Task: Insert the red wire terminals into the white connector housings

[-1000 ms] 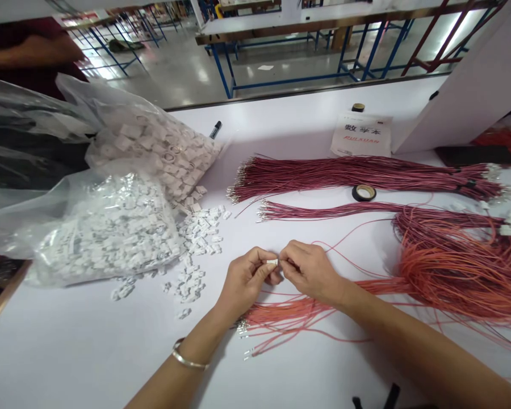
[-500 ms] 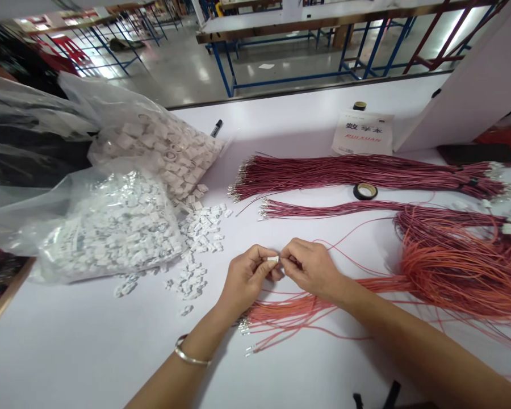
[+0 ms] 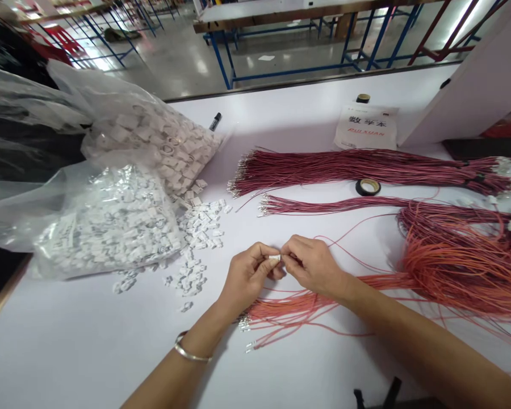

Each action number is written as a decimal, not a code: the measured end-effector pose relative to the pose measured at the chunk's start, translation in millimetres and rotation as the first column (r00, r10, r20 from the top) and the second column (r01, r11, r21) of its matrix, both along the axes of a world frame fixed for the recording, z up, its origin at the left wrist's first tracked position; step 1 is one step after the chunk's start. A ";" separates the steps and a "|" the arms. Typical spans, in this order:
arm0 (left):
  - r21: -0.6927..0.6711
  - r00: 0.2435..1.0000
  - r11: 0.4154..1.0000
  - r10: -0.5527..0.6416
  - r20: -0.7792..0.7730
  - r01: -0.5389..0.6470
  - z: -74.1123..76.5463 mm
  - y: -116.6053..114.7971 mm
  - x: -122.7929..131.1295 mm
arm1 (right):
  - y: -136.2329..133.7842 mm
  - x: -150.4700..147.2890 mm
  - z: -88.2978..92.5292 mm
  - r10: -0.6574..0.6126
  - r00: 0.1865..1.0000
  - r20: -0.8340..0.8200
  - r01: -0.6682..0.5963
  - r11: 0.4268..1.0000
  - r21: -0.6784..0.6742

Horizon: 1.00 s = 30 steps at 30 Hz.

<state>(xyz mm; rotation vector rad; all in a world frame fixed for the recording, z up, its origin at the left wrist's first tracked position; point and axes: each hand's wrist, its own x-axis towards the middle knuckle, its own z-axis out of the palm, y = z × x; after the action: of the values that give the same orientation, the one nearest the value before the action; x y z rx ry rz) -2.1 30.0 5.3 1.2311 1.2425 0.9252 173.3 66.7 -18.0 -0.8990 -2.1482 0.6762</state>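
My left hand (image 3: 252, 274) pinches a small white connector housing (image 3: 275, 257) between thumb and forefinger. Right against it, my right hand (image 3: 309, 262) is closed in a pinch at the housing's right end. A thin red wire (image 3: 344, 230) loops out behind the right hand, and what its fingertips grip is mostly hidden, though it looks like a wire end. Under both hands lies a bundle of orange-red wires (image 3: 281, 309), with metal terminals (image 3: 243, 324) at the left end. Loose white housings (image 3: 191, 275) are scattered left of my left hand.
Two clear bags, one of white housings (image 3: 106, 221) and one of cream pieces (image 3: 153, 136), stand at left. Dark red wire bundles (image 3: 357, 167) stretch across the back, near a tape roll (image 3: 368, 187). A wire heap (image 3: 455, 272) lies right; a marker (image 3: 215, 121) and a printed booklet (image 3: 366, 126) lie behind.
The camera view has shifted slightly. Both hands stay together at the white housing, with barely any visible movement of the fingers.
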 end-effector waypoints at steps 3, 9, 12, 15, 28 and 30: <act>-0.001 1.000 1.000 0.012 0.008 -0.012 -1.0 0.0 0.0 | -0.1 -0.7 -1.0 -0.004 1.000 -0.009 0.004 0.999 -0.032; -0.002 0.997 0.999 0.032 0.071 -0.032 -4.8 0.4 -1.7 | 0.3 -0.6 0.7 -0.057 0.995 -0.082 0.049 0.994 -0.093; -0.005 0.995 1.000 0.026 0.092 -0.025 -4.9 -0.1 -1.8 | 0.1 0.4 2.7 -0.056 0.995 -0.088 0.045 0.991 -0.128; -0.015 0.993 0.999 0.030 0.114 -0.029 -3.8 -0.8 -1.2 | -0.1 1.3 4.2 -0.057 0.994 -0.093 0.042 0.986 -0.159; -0.050 0.989 0.996 0.083 0.126 -0.077 -1.9 -1.5 -2.2 | 1.4 2.0 10.8 -0.082 0.990 -0.113 0.052 0.969 -0.243; -0.046 0.990 0.997 0.069 0.123 -0.064 -2.1 -0.8 -2.3 | 1.4 1.4 10.4 -0.079 0.991 -0.110 0.049 0.968 -0.248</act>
<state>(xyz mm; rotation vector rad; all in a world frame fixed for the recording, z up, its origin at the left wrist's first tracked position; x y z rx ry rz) -4.4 29.2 3.3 1.0881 1.2040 1.0040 174.7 68.1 -7.5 -1.0249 -1.9493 0.9529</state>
